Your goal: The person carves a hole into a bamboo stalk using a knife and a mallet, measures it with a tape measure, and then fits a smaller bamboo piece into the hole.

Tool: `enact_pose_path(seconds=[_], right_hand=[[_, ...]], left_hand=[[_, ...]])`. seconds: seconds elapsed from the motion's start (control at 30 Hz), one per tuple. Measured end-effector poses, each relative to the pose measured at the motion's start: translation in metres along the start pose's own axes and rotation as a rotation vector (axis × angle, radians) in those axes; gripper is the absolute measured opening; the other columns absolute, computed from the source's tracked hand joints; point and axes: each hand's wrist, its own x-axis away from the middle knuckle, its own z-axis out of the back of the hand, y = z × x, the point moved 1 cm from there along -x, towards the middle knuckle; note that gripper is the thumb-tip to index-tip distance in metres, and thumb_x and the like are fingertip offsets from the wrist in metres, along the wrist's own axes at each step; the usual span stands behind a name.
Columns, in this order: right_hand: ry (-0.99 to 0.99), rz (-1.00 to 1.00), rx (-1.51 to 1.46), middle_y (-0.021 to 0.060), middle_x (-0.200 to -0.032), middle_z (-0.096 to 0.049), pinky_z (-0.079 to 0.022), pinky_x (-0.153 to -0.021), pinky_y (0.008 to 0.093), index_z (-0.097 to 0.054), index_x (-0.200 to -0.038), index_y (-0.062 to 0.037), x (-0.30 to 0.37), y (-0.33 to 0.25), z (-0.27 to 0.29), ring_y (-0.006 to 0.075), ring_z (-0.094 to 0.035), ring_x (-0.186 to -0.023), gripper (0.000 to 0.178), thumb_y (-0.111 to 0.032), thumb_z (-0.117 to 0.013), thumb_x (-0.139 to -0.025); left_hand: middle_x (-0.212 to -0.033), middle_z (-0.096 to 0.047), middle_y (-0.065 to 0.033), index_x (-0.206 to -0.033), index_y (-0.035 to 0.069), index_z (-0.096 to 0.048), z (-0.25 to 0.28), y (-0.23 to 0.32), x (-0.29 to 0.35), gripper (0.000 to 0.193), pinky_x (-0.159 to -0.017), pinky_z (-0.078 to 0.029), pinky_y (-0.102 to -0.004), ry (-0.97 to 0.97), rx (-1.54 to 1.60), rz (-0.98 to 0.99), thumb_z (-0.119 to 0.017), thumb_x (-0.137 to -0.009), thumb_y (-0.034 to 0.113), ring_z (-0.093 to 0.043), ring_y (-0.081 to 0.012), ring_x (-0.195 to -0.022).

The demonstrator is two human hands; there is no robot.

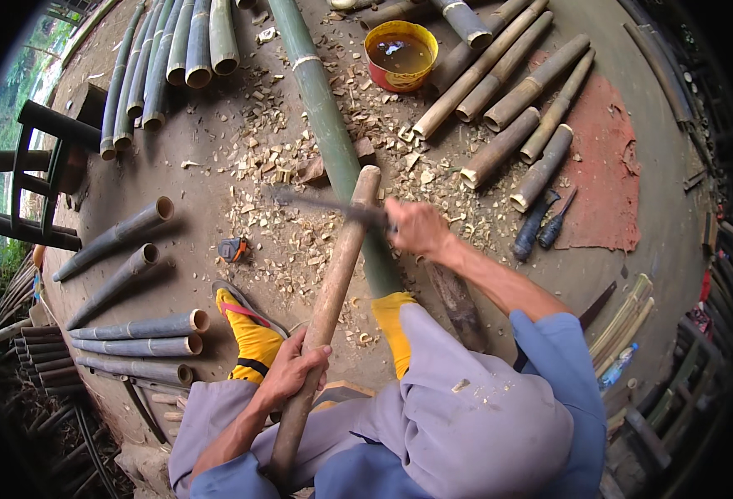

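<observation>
My left hand [294,368] is wrapped round a light brown wooden pole [337,279], which slants up and away from my lap. In my right hand [420,229] is a long knife [321,202], its blade smeared by motion and pointing left. The dark part near its handle crosses the pole just below the far end; whether it touches the wood I cannot tell. Beneath them a thick green bamboo pole [325,116] runs from the far edge to the yellow sock on my right foot. Pale wood chips [279,158] litter the ground around it.
Cut bamboo tubes [167,62] lie far left, more [133,341] near left, and others [533,83] far right. A yellow-red bucket [401,75] holds brownish liquid. A tape measure [232,249] lies left; two dark-handled tools [535,224] lie by a red mat [604,166].
</observation>
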Motion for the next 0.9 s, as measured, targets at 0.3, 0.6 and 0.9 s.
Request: enact_pose_path(seconds=[0.3,0.6,0.9], right_hand=[[0.149,-0.361,-0.243,0.0047,-0.058,-0.053,-0.042,-0.032,0.0227,-0.046,-0.087,-0.0021,-0.012,0.026,0.006,0.0139,-0.046,-0.039,0.016,-0.009,-0.06,-0.081],[0.364,-0.447,-0.17,0.0259,-0.104,-0.053,-0.045,-0.082,0.051,-0.036,-0.133,0.0,0.007,-0.003,-0.055,0.0374,-0.054,-0.096,0.063,-0.007,-0.061,-0.076],[0.356,-0.472,-0.47,0.0207,-0.121,-0.051,-0.041,-0.092,0.0506,-0.036,-0.139,-0.0102,0.033,0.0,-0.046,0.0376,-0.051,-0.108,0.076,-0.028,-0.073,-0.075]], left_hand=[[-0.07,-0.053,-0.0071,-0.106,0.002,-0.045,0.0,0.002,0.006,0.03,-0.045,-0.048,-0.0287,0.006,0.037,-0.049,-0.062,-0.087,0.019,-0.056,-0.0159,-0.049],[-0.066,-0.056,-0.0088,-0.102,0.002,-0.046,0.049,0.106,0.041,0.033,-0.041,-0.048,-0.0268,0.357,-0.091,-0.536,-0.06,-0.087,0.027,-0.055,-0.0155,-0.045],[-0.069,-0.054,-0.0073,-0.126,-0.001,-0.043,0.015,0.192,-0.015,0.055,-0.039,-0.046,-0.0256,0.291,-0.148,-0.878,-0.061,-0.086,0.033,-0.054,-0.0132,-0.045]])
